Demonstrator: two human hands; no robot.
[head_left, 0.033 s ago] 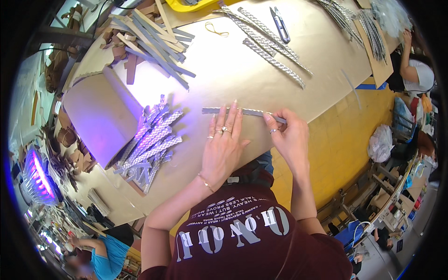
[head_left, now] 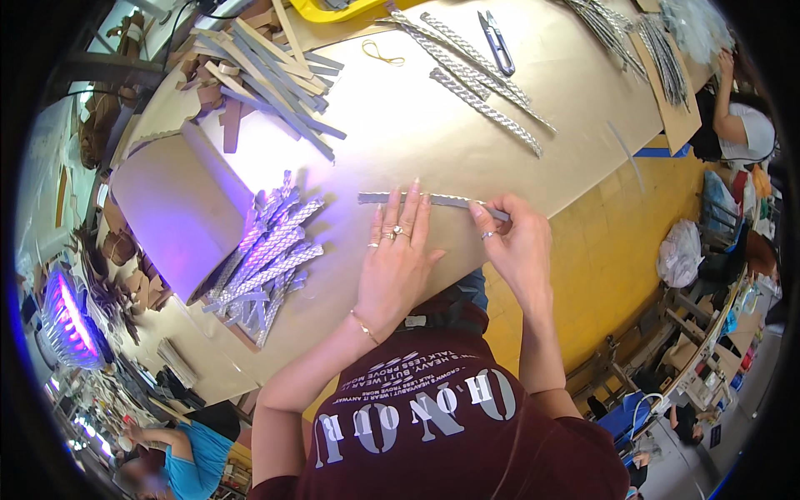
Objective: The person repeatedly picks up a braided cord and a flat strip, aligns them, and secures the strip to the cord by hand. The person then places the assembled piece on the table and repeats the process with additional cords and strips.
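Observation:
A narrow grey strip with a pale braided edge (head_left: pixel 450 200) lies across the brown table covering in front of me. My left hand (head_left: pixel 398 242) rests flat on it with the fingers stretched out, and the strip's left end shows beyond them. At the strip's right end, my right hand (head_left: pixel 514 236) pinches it between thumb and fingers. Left of my left hand, a bundle of silvery braided straps (head_left: pixel 279 242) spills from a curved brown cover (head_left: pixel 179 208). Part of the strip is hidden beneath my left fingers.
Loose grey and tan strips (head_left: pixel 271 71) lie at the far left. Farther off are more braided straps (head_left: pixel 487 108), thread snips (head_left: pixel 497 42), a yellow elastic loop (head_left: pixel 383 54) and a yellow tray (head_left: pixel 342 10). A glowing purple lamp (head_left: pixel 71 321) stands left. Co-workers sit beyond the table.

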